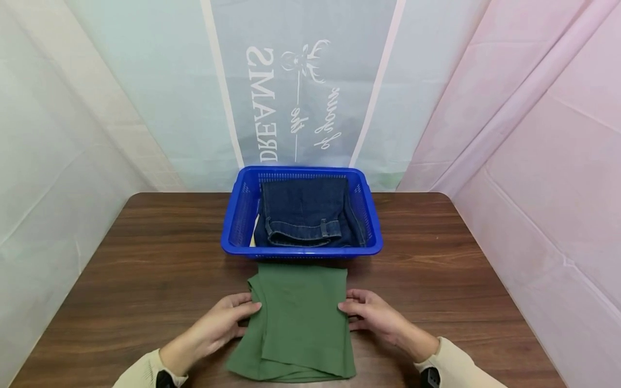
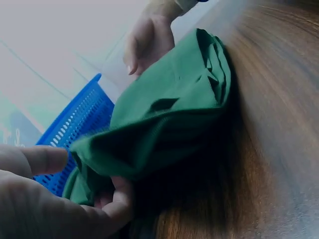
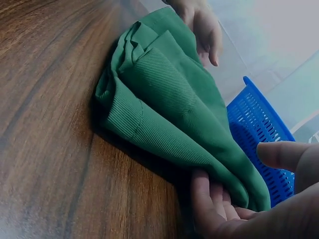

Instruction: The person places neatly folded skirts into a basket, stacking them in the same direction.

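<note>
A folded green garment (image 1: 305, 318) lies on the table in front of the basket, its layers fanning out at the lower left. My left hand (image 1: 220, 325) holds its left edge, thumb on the upper side and fingers tucked beneath. At the opposite edge, my right hand (image 1: 380, 319) grips the cloth with its thumb over the top and fingers below. In the right wrist view, fine ribbing shows on the rolled folds of the green garment (image 3: 164, 89). The left wrist view shows its near edge (image 2: 119, 144) bulging up between thumb and fingers.
Just beyond the garment stands a blue plastic basket (image 1: 301, 251) with perforated walls. Folded dark blue jeans (image 1: 305, 200) lie inside it, waistband toward me, with a pale yellow scrap (image 1: 254, 230) at their left. Behind the brown wooden table (image 1: 160, 258) hangs a printed curtain (image 1: 310, 97).
</note>
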A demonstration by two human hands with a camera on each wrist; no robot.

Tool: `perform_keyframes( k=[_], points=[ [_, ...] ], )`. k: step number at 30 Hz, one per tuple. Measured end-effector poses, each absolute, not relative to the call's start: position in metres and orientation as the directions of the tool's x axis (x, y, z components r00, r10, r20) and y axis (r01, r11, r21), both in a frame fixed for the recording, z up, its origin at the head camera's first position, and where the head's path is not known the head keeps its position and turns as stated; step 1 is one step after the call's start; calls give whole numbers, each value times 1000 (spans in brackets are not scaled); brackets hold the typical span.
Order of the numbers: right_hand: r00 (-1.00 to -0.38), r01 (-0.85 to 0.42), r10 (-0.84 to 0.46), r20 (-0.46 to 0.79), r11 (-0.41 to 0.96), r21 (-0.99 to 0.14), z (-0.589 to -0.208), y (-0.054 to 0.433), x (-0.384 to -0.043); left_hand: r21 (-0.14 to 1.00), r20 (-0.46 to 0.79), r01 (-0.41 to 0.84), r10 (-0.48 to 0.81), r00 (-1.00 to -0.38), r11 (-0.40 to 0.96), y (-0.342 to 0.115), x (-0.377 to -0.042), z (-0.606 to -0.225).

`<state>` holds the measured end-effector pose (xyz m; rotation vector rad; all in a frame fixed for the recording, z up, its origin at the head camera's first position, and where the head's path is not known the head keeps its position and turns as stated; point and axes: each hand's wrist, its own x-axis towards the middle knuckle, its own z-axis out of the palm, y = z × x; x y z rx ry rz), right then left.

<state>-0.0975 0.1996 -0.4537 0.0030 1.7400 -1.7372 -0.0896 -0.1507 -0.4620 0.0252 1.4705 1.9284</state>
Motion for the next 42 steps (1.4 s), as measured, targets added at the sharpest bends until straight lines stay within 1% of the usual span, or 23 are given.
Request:
perform_keyframes(
  k=[3,7,9,12,15,21,25,29,32,42],
  points=[
    [-793,441,-410,-450,123,-889,-455,199,-97,870,-388,-490,528,-756,-62,-145,-90,-460],
    [-818,413,-376,-436,143,-899,-456,197,-96,908,-387,-417,483,-785,49,-139,-90,-457],
    [-825,394,-371,-425,161,-905,-456,196,-96,918,-374,-391,483,-792,70,-137,-90,-457],
    [-830,371,-377,-411,175,-912,-456,196,-96,925,-353,-374,492,-796,60,-136,-91,-458],
    [-836,357,-389,-388,152,-922,-455,196,-96,927,-337,-373,491,-803,26,-136,-92,-460],
    [-835,357,-415,-362,93,-930,-459,200,-96,894,-380,-448,478,-792,-31,-136,-93,-469],
    [-841,349,-419,-341,60,-935,-463,203,-94,891,-395,-454,450,-801,-25,-136,-93,-474],
    [-850,339,-420,-318,25,-940,-466,204,-93,907,-389,-422,407,-827,10,-135,-89,-476],
    [-851,338,-419,-316,22,-941,-467,204,-93,918,-382,-395,376,-844,45,-134,-87,-477],
    [-845,321,-431,-316,63,-945,-468,208,-91,902,-421,-423,393,-818,86,-137,-83,-474]
  ],
)
